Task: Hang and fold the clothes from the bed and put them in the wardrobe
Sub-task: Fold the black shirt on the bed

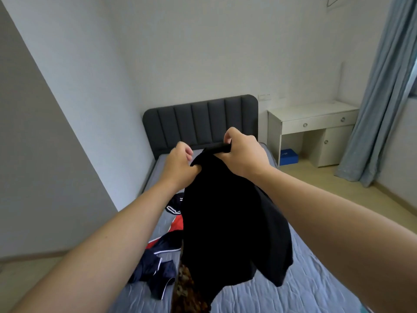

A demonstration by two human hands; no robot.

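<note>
- Bare forearms are stretched forward from the bottom corners of the head view, and a black garment (225, 222) is held up between them above the bed (304, 279).
- Its top edge is clamped in the curled fingers of the right hand (241, 154). A nearby fold is pinched by the left hand (180, 163), and the rest hangs loose.
- A navy and red garment (158, 267) and a brown patterned piece (187, 290) lie crumpled on the bed below.
- No hanger or wardrobe is in view.
- The task is judged to be at an early stage: the black garment has been lifted but is neither folded nor hung, and at least two pieces are left on the bed.
</note>
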